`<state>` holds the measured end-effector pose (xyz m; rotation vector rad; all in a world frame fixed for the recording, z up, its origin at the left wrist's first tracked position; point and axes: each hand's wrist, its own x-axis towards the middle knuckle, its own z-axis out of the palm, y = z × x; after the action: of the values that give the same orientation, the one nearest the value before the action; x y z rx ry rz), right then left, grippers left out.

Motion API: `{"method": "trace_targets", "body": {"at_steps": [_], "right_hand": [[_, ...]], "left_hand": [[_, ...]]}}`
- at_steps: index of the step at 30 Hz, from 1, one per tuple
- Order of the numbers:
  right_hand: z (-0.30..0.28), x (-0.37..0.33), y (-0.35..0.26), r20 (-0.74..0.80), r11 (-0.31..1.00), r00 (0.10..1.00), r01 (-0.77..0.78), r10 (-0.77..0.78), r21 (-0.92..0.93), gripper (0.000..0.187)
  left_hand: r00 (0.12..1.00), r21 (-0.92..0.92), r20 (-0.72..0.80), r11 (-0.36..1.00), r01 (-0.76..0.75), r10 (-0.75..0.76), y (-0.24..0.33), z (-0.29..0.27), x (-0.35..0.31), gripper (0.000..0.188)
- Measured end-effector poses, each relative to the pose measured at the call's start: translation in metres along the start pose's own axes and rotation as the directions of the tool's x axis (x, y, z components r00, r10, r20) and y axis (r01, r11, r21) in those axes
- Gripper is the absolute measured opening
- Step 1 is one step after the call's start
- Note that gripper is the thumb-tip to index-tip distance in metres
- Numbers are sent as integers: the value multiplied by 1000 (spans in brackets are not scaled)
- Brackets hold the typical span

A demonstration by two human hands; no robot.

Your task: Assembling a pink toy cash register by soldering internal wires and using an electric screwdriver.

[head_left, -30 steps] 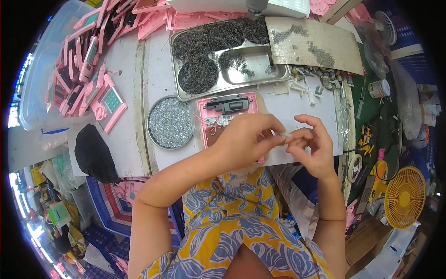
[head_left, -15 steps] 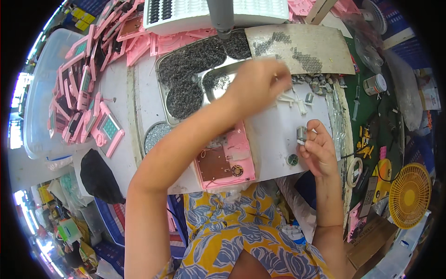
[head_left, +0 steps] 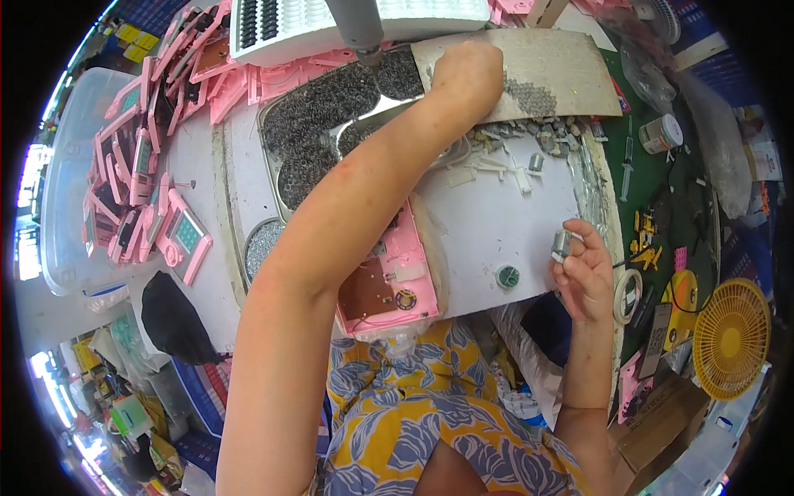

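My left hand (head_left: 469, 78) is curled over the grey board (head_left: 571, 70), on which small dark pieces (head_left: 529, 97) lie in patches. Its fingertips are hidden, so what they pinch cannot be seen. At the right of the worktop, my right hand (head_left: 589, 277) holds up a small silver motor (head_left: 563, 242) with a white end between thumb and fingers. Below my left forearm lies an opened pink plastic housing (head_left: 411, 279) with a brown panel and a round black part. A small round green container (head_left: 507, 277) stands between the housing and my right hand.
A metal tray (head_left: 277, 178) holds heaps of small dark pieces, partly behind my left arm. Silver bits fill a round dish (head_left: 266, 242). White plastic parts (head_left: 523, 179) and several motors (head_left: 556, 136) lie below the board. Pink devices (head_left: 136, 182) pile up at left; a yellow fan (head_left: 730, 337) is at right.
My left hand has moved up and away onto the grey board, its fingers now curled down there. My right hand still holds the motor at nearly the same place. The whole view has shifted slightly.
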<state>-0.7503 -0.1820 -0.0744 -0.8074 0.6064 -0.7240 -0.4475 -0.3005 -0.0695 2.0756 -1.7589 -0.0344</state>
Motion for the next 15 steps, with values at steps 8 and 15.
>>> {"method": "trace_targets", "body": {"at_steps": [8,15], "right_hand": [[-6,-2,-5,39,790,998,-16,51,-613,40],[0,-18,17,98,576,987,6,128,-817,35]], "left_hand": [[961,-115,-225,975,-188,159,2,-21,-22,13],[1000,-704,-21,710,-23,12,10,-105,-174,11]]}}
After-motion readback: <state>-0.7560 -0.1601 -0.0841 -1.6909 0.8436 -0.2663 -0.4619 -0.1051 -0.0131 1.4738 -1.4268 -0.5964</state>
